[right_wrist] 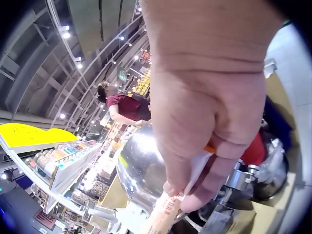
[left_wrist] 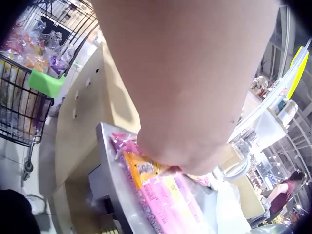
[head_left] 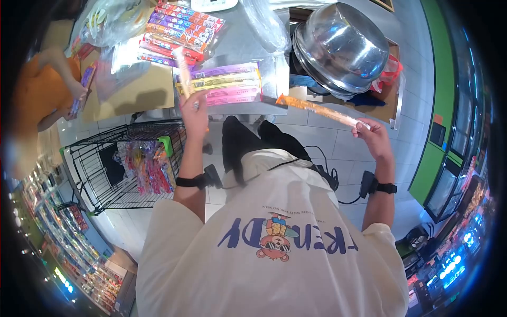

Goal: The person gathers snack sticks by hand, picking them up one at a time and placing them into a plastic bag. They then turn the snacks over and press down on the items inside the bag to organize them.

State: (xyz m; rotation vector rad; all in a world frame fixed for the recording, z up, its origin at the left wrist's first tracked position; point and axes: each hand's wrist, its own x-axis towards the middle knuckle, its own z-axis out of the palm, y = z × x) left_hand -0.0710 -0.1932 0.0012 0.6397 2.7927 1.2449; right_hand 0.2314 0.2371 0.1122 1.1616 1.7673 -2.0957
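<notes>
In the head view my left hand (head_left: 194,113) grips a long slim stick packet (head_left: 183,68) that stands up from it, its top end pale. An orange part of a packet (left_wrist: 144,168) shows under that hand in the left wrist view. Beneath it, purple, yellow and pink long packets (head_left: 232,83) lie side by side at the metal table's front edge. Out to the right, my right hand (head_left: 374,138) pinches one end of an orange stick packet (head_left: 317,109), which points left toward the table. Thumb and fingers close on its pale printed end in the right wrist view.
More bright stick packs (head_left: 185,26) are piled farther back on the table (head_left: 240,31). Upturned metal bowls (head_left: 343,45) rest in a carton at right. A wire cart (head_left: 121,164) with bagged sweets stands at left. Another person in orange (head_left: 45,90) holds packets there.
</notes>
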